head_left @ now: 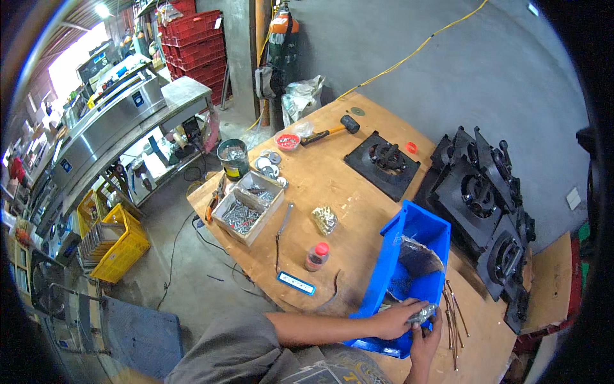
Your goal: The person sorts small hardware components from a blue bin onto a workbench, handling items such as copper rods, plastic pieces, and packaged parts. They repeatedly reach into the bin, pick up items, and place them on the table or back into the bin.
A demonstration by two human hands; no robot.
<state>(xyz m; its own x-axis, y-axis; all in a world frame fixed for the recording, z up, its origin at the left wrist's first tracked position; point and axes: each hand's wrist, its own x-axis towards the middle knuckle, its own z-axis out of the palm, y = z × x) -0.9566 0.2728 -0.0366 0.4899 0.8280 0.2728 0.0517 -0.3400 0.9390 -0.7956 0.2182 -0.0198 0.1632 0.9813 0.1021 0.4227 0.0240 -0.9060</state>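
Observation:
Over the near end of a blue plastic bin [376, 281], my left hand [398, 320] and my right hand [425, 342] are together, closed on a small silvery bundle [422, 313]. It looks like a clear bag of metal parts, though the fingers cover some of it. Inside the bin stands a dark, worn sheet [422, 256]. Several thin copper-coloured rods [453, 320] lie just right of the bin. Left of it are a red-capped jar [317, 256], a clear bag of brass-coloured fittings [325, 220] and a blue-edged white strip [296, 283].
Black burner plates [476, 192] are piled along the wooden table's [358, 173] right edge; another plate [382, 165] lies farther back. A divided box of screws [246, 214], a bucket [233, 159] and a mallet [332, 131] occupy the left and far parts. Gas cylinders [283, 45] stand beyond.

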